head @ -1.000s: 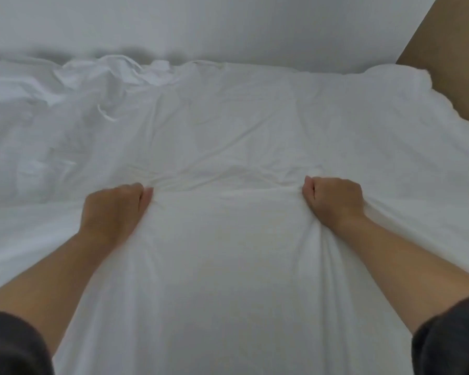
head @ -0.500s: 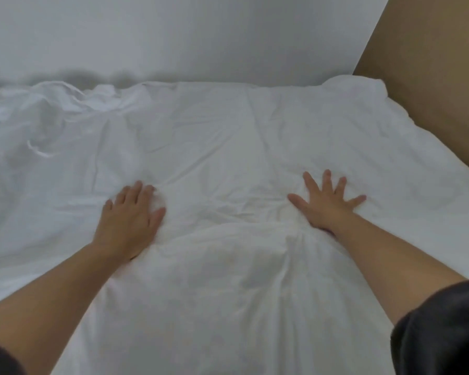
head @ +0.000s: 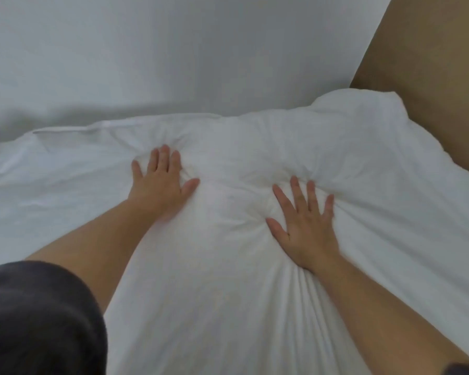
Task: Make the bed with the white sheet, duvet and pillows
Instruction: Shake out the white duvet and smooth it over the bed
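Both hands had slid up the duvet (head: 228, 293) toward the wall (head: 173, 50) since half a second before, my left hand (head: 161, 182) nearer the wall and my right hand (head: 306, 223) a little farther from it, each flat with fingers spread, pressing and gripping nothing. The duvet lay spread right up to the wall and looked soft, light and puffy, bunching under my palms, so I judged its edge by the wall the best hold. No brand, label or writing showed.
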A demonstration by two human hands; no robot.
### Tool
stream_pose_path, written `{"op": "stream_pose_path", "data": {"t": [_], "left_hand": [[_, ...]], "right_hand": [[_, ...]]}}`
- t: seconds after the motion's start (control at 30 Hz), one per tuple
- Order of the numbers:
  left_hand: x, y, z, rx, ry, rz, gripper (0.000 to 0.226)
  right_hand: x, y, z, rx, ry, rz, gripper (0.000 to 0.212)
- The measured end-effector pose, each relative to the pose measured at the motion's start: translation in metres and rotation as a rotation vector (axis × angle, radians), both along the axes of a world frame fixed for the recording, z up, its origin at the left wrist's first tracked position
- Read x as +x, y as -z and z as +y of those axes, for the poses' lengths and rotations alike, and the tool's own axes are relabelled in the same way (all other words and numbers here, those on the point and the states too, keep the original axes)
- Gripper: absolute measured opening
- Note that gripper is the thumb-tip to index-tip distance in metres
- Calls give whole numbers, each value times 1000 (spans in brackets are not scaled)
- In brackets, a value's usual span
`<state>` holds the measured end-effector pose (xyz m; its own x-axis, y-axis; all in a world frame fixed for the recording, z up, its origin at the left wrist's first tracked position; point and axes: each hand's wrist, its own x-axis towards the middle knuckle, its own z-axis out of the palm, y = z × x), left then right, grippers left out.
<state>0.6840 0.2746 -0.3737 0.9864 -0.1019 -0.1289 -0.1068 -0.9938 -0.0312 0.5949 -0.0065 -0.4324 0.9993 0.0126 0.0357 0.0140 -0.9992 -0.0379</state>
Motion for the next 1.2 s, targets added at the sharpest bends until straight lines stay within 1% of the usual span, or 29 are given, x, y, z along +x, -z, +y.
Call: {"op": "stream_pose_path", "data": {"t": [0.07,0.17,0.3,0.37,0.53,0.63,0.73,0.77,0.83,0.93,1.0,1.03,1.07,1.1,1.13,1.17,1.2], "left_hand": [[36,-7,-8,-11,-8,-40,75],[77,-14,-17,-34,-27,-83,75],[102,-13,-27,11,-9,-70,78],[106,-19,-30,24,-9,-88,76],[88,-34,-42,-75,28,-179,39],[55,-41,-49,-64,100,-268,29],[-1,-52,-48,-64,183,-378,19],[-26,-55,-47,-57,186,-362,14],[-79,-60,-48,-7,175,-261,3],[-154,-66,-44,76,183,-101,18],[-196,-77,-40,105,176,-68,21],[-215,-85,-38,105,168,-69,21],[-234,-93,-38,107,170,-81,21],[-252,-103,-38,113,178,-100,22],[-270,-113,-39,109,193,-121,25],[-289,-123,-40,99,219,-135,29],[-307,-132,-42,78,260,-145,34]], "right_hand": [[4,6,-4,26,-21,-60,71],[8,7,-6,49,-50,-99,69],[10,10,-10,68,-69,-138,69],[9,10,-11,70,-73,-136,69],[12,11,-11,82,-76,-166,69],[14,10,-13,86,-76,-165,67],[17,3,-11,52,-57,-123,65],[15,1,-9,40,-37,-106,63],[1,-8,-3,14,22,-67,61],[-41,-25,1,-4,47,62,68],[-78,-40,1,-4,9,111,76],[-98,-51,2,30,5,147,76],[-120,-64,3,99,16,170,69],[-140,-78,7,176,46,173,57],[-159,-89,10,227,76,143,47],[-177,-100,12,242,92,58,44],[-192,-113,12,200,88,-67,51]]}}
